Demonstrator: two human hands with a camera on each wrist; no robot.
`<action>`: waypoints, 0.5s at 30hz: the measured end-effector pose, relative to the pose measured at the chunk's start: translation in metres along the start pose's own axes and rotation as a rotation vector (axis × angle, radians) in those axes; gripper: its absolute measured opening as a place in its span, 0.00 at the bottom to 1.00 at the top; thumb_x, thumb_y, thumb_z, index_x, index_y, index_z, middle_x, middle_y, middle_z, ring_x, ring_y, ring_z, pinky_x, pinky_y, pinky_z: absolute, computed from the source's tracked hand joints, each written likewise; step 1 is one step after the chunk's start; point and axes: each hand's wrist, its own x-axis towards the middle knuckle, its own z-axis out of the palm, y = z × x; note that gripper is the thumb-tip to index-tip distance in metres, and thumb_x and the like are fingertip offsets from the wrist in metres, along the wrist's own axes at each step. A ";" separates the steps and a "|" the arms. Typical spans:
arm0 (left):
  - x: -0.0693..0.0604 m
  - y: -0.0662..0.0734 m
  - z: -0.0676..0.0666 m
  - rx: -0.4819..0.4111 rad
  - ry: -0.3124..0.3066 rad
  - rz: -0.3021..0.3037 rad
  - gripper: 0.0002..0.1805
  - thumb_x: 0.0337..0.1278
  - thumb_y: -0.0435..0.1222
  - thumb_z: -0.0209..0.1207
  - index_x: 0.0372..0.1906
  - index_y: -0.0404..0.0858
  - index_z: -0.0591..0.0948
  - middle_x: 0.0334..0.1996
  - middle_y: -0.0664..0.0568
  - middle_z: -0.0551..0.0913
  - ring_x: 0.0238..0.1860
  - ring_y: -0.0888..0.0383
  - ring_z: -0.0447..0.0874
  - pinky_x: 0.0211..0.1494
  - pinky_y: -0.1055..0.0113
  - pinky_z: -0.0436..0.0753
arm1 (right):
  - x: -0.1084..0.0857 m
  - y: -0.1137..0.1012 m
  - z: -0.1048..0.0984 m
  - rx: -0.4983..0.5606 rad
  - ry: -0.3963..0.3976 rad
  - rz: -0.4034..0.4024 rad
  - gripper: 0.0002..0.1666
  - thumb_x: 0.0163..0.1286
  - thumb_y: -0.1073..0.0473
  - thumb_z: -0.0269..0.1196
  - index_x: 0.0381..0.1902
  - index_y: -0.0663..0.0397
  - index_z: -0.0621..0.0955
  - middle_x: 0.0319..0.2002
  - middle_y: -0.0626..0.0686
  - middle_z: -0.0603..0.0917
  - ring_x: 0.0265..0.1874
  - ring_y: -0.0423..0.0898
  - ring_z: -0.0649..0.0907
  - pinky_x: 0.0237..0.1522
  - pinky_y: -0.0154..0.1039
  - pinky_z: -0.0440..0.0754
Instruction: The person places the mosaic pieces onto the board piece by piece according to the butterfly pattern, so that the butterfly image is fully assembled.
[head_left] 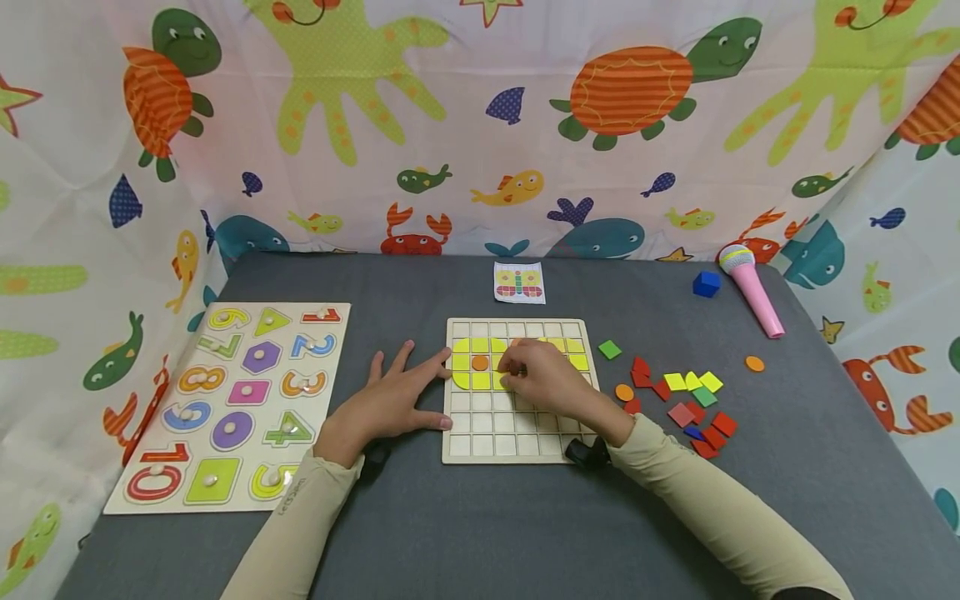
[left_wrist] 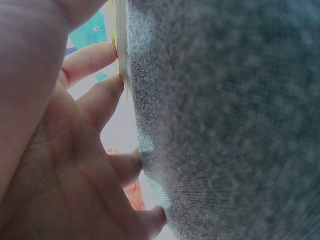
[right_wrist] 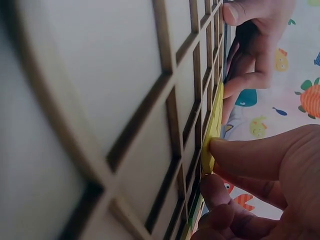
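A square wooden grid board (head_left: 480, 450) lies on the table, its upper cells partly filled with yellow tiles (head_left: 480, 345) and an orange disc (head_left: 480, 362). My left hand (head_left: 393, 400) lies spread at the board's left side, thumb and index finger touching its edge. Over the middle of the grid, my right hand (head_left: 551, 379) has its fingers bent down. In the right wrist view its thumb and a finger pinch at a yellow tile (right_wrist: 211, 150) in the grid. That hand covers several cells in the head view.
Loose red, yellow, green and orange pieces (head_left: 681, 414) lie right of the board. A small pattern card (head_left: 519, 283) stands behind it. At left is a number puzzle board (head_left: 247, 442). A blue cube (head_left: 707, 284) and a pink toy microphone (head_left: 756, 296) lie at the back right.
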 end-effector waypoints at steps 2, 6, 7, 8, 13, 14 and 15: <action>0.000 0.000 0.000 0.000 -0.001 -0.001 0.59 0.62 0.57 0.73 0.89 0.48 0.52 0.76 0.59 0.74 0.86 0.37 0.31 0.78 0.29 0.26 | -0.001 0.000 -0.001 -0.009 -0.006 0.001 0.06 0.68 0.67 0.75 0.41 0.56 0.90 0.33 0.45 0.82 0.34 0.44 0.80 0.42 0.44 0.82; 0.000 0.001 0.000 0.003 -0.002 -0.004 0.59 0.62 0.57 0.74 0.89 0.47 0.53 0.76 0.58 0.74 0.86 0.36 0.31 0.78 0.29 0.26 | -0.003 0.000 -0.004 -0.015 -0.024 -0.001 0.06 0.67 0.68 0.74 0.41 0.56 0.89 0.34 0.45 0.83 0.36 0.45 0.81 0.43 0.44 0.83; 0.000 0.001 0.000 0.003 -0.002 -0.004 0.59 0.62 0.57 0.74 0.89 0.47 0.53 0.76 0.58 0.74 0.86 0.36 0.31 0.78 0.29 0.26 | -0.004 0.001 -0.006 -0.017 -0.028 0.002 0.07 0.67 0.68 0.73 0.42 0.56 0.89 0.35 0.45 0.83 0.37 0.45 0.81 0.43 0.45 0.83; 0.000 0.001 0.000 0.003 -0.003 -0.004 0.59 0.62 0.56 0.74 0.89 0.47 0.53 0.76 0.58 0.74 0.86 0.36 0.31 0.78 0.29 0.26 | -0.006 0.002 -0.008 -0.015 -0.033 0.005 0.08 0.67 0.69 0.73 0.43 0.56 0.89 0.36 0.46 0.83 0.38 0.46 0.81 0.44 0.45 0.83; -0.001 0.002 -0.001 -0.003 -0.002 -0.006 0.59 0.62 0.55 0.74 0.89 0.46 0.53 0.76 0.58 0.74 0.86 0.36 0.31 0.78 0.29 0.26 | -0.018 0.012 -0.022 0.007 -0.048 0.018 0.16 0.68 0.66 0.73 0.54 0.57 0.88 0.45 0.52 0.84 0.45 0.50 0.81 0.48 0.49 0.83; -0.001 0.002 -0.001 -0.004 -0.001 -0.006 0.59 0.62 0.55 0.74 0.89 0.46 0.53 0.76 0.58 0.74 0.86 0.36 0.31 0.78 0.29 0.26 | -0.021 0.014 -0.025 0.019 -0.050 0.019 0.18 0.68 0.65 0.73 0.56 0.57 0.88 0.48 0.53 0.83 0.48 0.52 0.80 0.49 0.50 0.82; -0.001 0.003 -0.001 -0.005 0.000 -0.005 0.59 0.61 0.55 0.75 0.89 0.46 0.53 0.76 0.58 0.74 0.86 0.36 0.31 0.78 0.29 0.26 | -0.024 0.017 -0.029 0.027 -0.052 0.024 0.20 0.69 0.64 0.73 0.58 0.57 0.88 0.51 0.54 0.83 0.50 0.53 0.79 0.51 0.51 0.81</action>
